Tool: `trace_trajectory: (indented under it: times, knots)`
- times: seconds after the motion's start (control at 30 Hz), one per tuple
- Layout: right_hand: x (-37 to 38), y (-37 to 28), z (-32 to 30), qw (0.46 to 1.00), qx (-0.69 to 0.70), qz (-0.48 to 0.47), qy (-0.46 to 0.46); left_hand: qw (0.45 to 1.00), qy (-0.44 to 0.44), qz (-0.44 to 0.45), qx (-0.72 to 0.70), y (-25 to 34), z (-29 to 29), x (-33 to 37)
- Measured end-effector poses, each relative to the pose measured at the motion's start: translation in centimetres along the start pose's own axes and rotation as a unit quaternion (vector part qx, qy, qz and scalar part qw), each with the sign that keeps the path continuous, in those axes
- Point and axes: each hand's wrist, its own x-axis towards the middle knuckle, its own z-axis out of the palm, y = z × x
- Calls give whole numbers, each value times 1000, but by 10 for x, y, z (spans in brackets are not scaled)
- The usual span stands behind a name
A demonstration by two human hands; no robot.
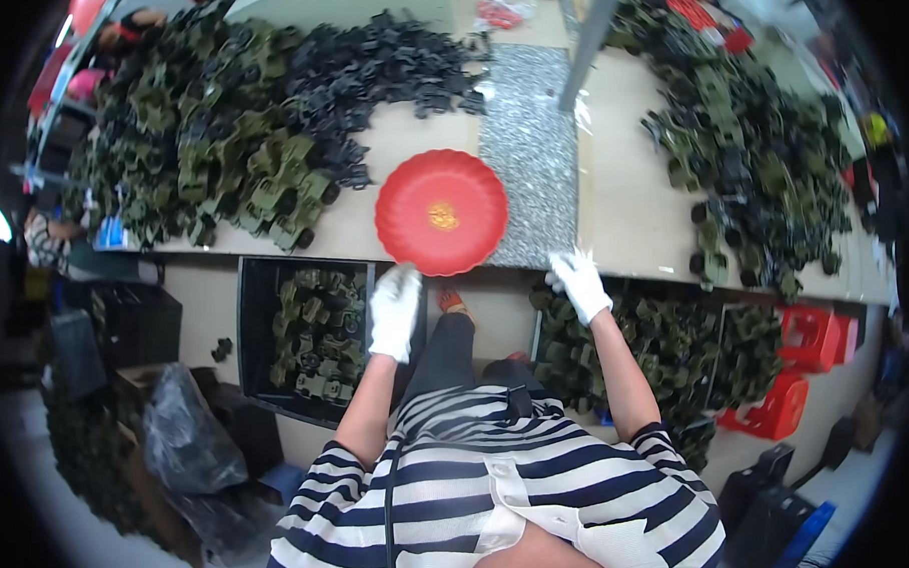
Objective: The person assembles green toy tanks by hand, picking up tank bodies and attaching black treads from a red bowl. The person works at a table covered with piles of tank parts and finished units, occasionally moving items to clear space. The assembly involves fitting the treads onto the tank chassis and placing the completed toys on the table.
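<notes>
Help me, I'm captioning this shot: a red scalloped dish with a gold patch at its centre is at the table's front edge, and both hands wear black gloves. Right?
Not quite: the head view shows white gloves, not black, on both hands. The red scalloped dish with its gold patch is at the table's front edge.

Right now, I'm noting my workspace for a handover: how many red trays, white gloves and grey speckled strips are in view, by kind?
Red tray: 1
White gloves: 2, one on the left hand, one on the right hand
Grey speckled strip: 1
Total: 4
</notes>
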Motion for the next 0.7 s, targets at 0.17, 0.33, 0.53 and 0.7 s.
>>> trace_trajectory:
  times: [0.17,0.33,0.53,0.7]
  knots:
    - [82,-68,48,965,-235,-94,66,989,135,-45,-32,-18,-31,88]
    - [146,-108,66,903,-364,-136,185,992,78,-54,-88,-21,-19,167]
    - [266,-155,68,963,-204,-48,169,918,103,282,259,75,11,270]
    - [355,-169,107,946,-166,-99,259,819,160,236,497,119,4,399]
